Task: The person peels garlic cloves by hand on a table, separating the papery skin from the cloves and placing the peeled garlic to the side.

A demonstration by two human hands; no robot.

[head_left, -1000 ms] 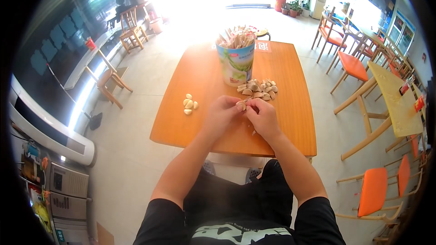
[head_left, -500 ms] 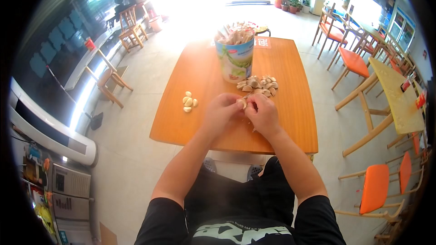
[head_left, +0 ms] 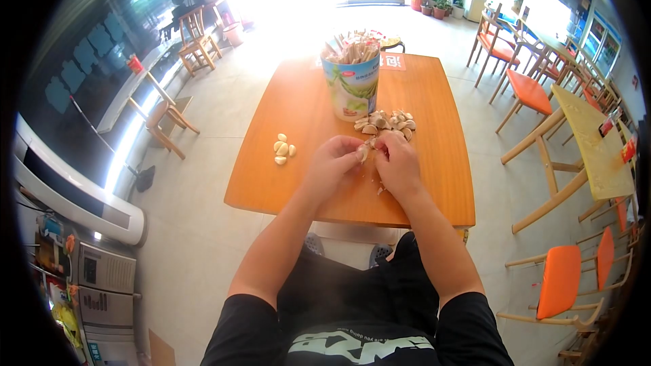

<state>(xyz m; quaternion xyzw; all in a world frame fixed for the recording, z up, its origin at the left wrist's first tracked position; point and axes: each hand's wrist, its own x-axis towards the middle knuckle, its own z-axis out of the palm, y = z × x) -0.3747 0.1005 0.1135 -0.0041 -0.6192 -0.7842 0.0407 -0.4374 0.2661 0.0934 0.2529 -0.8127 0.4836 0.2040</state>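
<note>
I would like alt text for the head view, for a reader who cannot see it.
The left hand pinches a garlic clove over a wooden table, the right hand beside it. Peeled cloves lie at left; unpeeled cloves are heaped by a printed bucket of thin sticks.

You get a bright picture, with strong white light pouring in at twelve o'clock and washing out the floor (head_left: 298,34) there. A white streak glares at nine o'clock, by the dark glass (head_left: 74,47). The worktop (head_left: 319,196) has a pale shine near its far end. Straight things bend toward the round, black edges, and the corners go dark. Your hands look a bit soft, and the tiny bits between them are hard to make out.
</note>
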